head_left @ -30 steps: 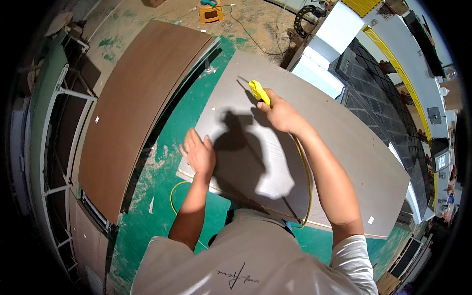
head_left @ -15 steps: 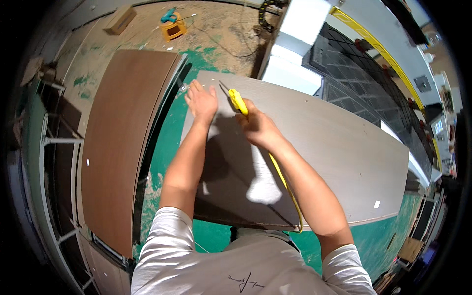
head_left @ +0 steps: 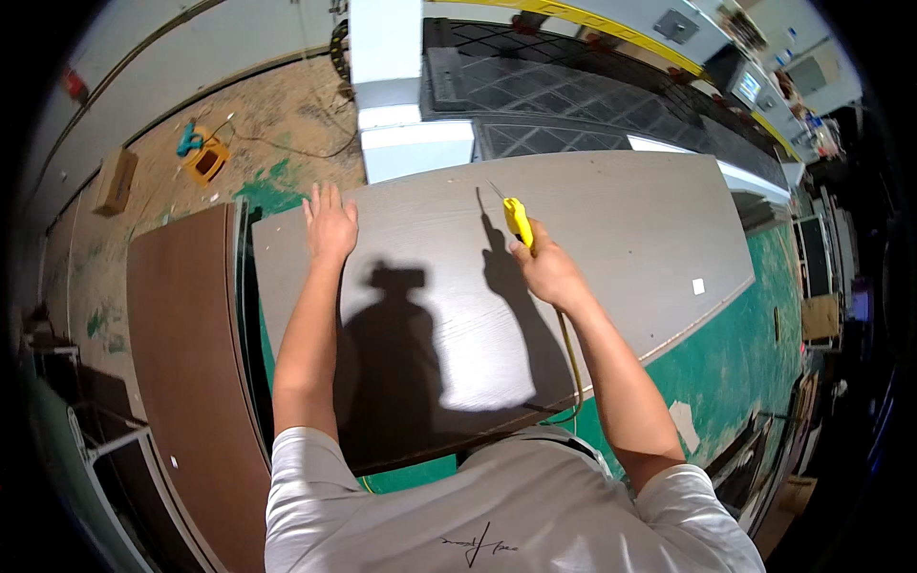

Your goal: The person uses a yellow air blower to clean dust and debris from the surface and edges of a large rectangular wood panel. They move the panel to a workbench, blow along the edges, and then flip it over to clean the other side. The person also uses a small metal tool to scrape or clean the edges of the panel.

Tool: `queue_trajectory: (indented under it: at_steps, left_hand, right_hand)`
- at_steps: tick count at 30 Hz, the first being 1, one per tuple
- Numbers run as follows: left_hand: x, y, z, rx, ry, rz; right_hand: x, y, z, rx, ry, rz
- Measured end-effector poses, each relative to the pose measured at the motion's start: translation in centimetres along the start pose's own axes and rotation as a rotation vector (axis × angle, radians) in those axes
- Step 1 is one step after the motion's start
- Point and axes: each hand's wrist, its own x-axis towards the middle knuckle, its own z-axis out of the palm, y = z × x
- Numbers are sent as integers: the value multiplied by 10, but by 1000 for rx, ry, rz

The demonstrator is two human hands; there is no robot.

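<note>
A large grey-brown panel (head_left: 621, 220) lies flat before me, its surface lit and crossed by shadows. My left hand (head_left: 331, 224) is spread on it near its far left part, fingers apart, holding nothing. Wrapped round the grip of a yellow air blow gun (head_left: 519, 220), my right hand (head_left: 554, 272) holds it above the panel. The gun's thin nozzle points away toward the far edge. From the grip a yellow hose (head_left: 576, 363) runs down past my right forearm to the near edge. A small white label (head_left: 698, 286) sits on the panel's right part.
Brown panels (head_left: 181, 315) are stacked at left. Beyond them stand an orange stool (head_left: 207, 162) with a teal power tool (head_left: 189, 140) and a cardboard box (head_left: 116, 181). A machine with a dark slatted bed (head_left: 583, 91) and white housing (head_left: 387, 67) borders the far edge.
The view has turned to the right. My left hand has spread flatter on the panel, and the right hand with the blow gun is now farther from it.
</note>
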Motion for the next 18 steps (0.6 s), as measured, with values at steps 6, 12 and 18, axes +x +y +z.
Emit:
queue_trajectory:
  at_steps: [6, 12, 18]
  left_hand:
    - [7, 107, 2, -58, -99, 168]
    - [12, 167, 1, 10, -231, 136]
    - [-7, 183, 7, -2, -174, 146]
  right_hand:
    - [-11, 27, -60, 403, -408, 183]
    - [0, 116, -139, 228, 217, 344]
    - [-58, 112, -145, 203, 170, 215]
